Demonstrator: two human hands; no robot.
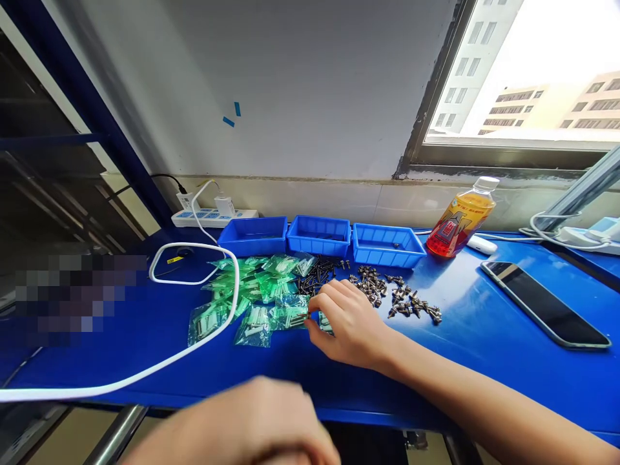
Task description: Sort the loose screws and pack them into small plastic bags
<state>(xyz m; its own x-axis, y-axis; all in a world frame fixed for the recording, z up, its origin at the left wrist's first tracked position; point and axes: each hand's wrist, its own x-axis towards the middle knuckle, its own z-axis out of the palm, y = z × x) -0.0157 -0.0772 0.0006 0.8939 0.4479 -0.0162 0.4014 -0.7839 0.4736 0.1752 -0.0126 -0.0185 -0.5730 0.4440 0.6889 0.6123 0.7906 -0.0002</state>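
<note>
My right hand (346,323) rests on the blue table (484,329), fingers curled over a small green plastic bag (325,324) at the edge of a pile of green bags (252,294). Whether it grips the bag I cannot tell. Black screws (317,271) lie just beyond the hand, and silver screws (397,297) spread to its right. My left hand (247,426) is blurred at the bottom of the view, below the table's front edge, fingers curled with nothing visible in it.
Three blue bins (320,236) stand in a row at the back. An orange drink bottle (460,219) leans at the right, a phone (545,303) lies flat near it. A white cable (194,336) crosses the bags from a power strip (213,216).
</note>
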